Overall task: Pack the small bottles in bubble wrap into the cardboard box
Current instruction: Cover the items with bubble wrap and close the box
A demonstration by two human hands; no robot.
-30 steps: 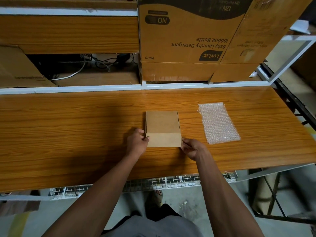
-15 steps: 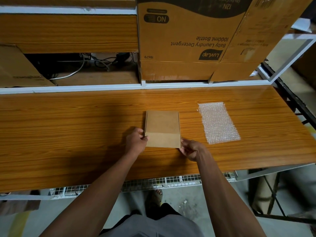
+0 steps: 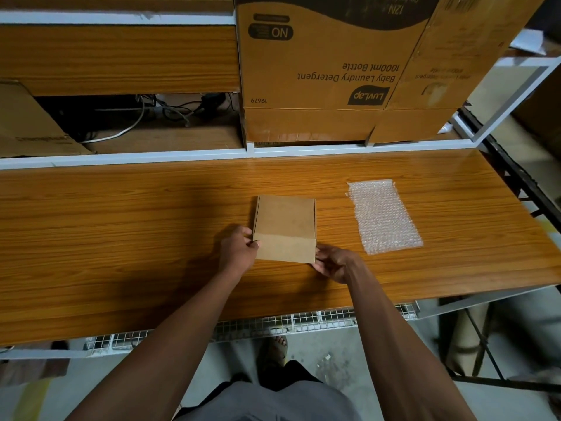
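A small closed brown cardboard box lies flat near the middle of the wooden table. My left hand pinches its near left corner. At the near right corner, my right hand grips the front edge with its fingertips. A flat sheet of bubble wrap lies on the table to the right of the box, apart from it. No small bottles are in sight.
Large brown detergent cartons stand on the shelf behind the table. To the left, a recess holds cables and another carton. The table's right end meets a white metal frame. A wire tray hangs under the front edge.
The box's near edge has shifted slightly; my right hand has slid a little lower along the near right corner. The bubble wrap has not moved.
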